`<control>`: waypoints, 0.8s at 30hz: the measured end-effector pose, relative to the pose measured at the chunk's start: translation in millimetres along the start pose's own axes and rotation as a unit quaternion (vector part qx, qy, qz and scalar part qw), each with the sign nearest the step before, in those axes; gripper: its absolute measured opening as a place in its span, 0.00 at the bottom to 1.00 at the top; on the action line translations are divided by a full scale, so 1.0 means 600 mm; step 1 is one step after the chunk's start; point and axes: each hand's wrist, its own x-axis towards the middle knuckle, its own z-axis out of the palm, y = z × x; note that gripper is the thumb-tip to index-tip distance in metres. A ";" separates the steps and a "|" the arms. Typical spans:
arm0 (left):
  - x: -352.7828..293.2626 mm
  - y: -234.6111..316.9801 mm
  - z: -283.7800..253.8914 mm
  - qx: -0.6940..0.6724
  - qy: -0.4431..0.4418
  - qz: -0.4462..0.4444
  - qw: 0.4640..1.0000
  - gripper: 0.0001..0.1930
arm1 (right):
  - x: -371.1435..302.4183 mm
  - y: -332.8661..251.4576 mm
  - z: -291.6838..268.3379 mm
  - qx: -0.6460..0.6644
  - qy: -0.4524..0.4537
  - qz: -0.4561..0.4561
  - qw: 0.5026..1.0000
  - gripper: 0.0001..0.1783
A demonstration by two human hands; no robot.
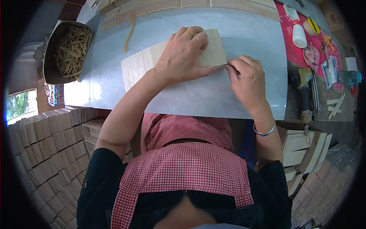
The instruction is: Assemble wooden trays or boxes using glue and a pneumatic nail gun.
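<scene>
A pale wooden box-like piece (139, 63) lies at a slant on the grey-white tabletop (183, 97). My left hand (181, 57) is closed over it, with the fingers bent across the upper face and the thumb along the near edge. At the piece's right corner, my right hand (248, 82) pinches a thin dark strip-like tool (220, 66). Its tip reaches toward my left thumb; most of it is hidden in my fingers, so its exact kind does not show.
A carton (48, 65) of curled tan strips stands left; one loose strip (130, 32) lies beyond the piece. Wooden panels (152, 11) line the far edge. To the right are a white bottle (299, 36) and an air nailer (304, 82). Wooden boxes (49, 145) are stacked lower left.
</scene>
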 end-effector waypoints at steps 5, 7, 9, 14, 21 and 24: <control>-0.003 -0.009 0.010 -0.023 0.032 0.020 0.999 0.27 | 0.014 -0.003 -0.007 0.030 -0.029 -0.001 0.999 0.09; -0.004 -0.011 0.014 -0.015 0.059 0.036 0.997 0.26 | 0.016 0.001 -0.009 0.036 -0.037 -0.006 0.999 0.10; -0.004 -0.013 0.017 -0.005 0.087 0.052 0.995 0.26 | 0.018 0.003 -0.009 0.044 -0.043 -0.010 0.998 0.11; -0.003 -0.012 0.021 -0.002 0.088 0.052 0.995 0.26 | 0.023 0.015 -0.008 0.036 -0.032 -0.057 0.997 0.13; -0.007 -0.016 0.020 -0.001 0.080 0.062 0.995 0.26 | 0.024 0.023 -0.004 0.063 -0.050 -0.062 0.995 0.08; -0.005 -0.015 0.020 -0.008 0.075 0.067 0.995 0.27 | 0.021 0.028 -0.002 0.074 -0.045 -0.069 0.994 0.09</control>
